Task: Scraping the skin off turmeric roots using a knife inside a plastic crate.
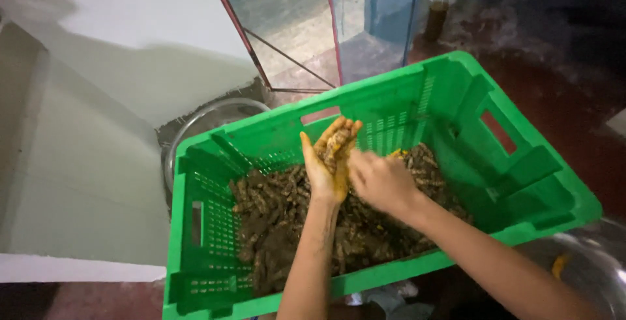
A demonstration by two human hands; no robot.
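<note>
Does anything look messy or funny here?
The left hand is stained yellow and holds muddy roots. The green crate sits tilted, so the root pile lies toward its near side. Nothing looks spilled or broken.

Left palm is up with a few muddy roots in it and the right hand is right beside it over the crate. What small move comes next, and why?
Probably the right hand should rub or pick at the roots cupped in the left hand. They lie on the open, yellow-stained palm, held above the pile of muddy roots in the green crate, and the right fingers already sit beside them.
</note>
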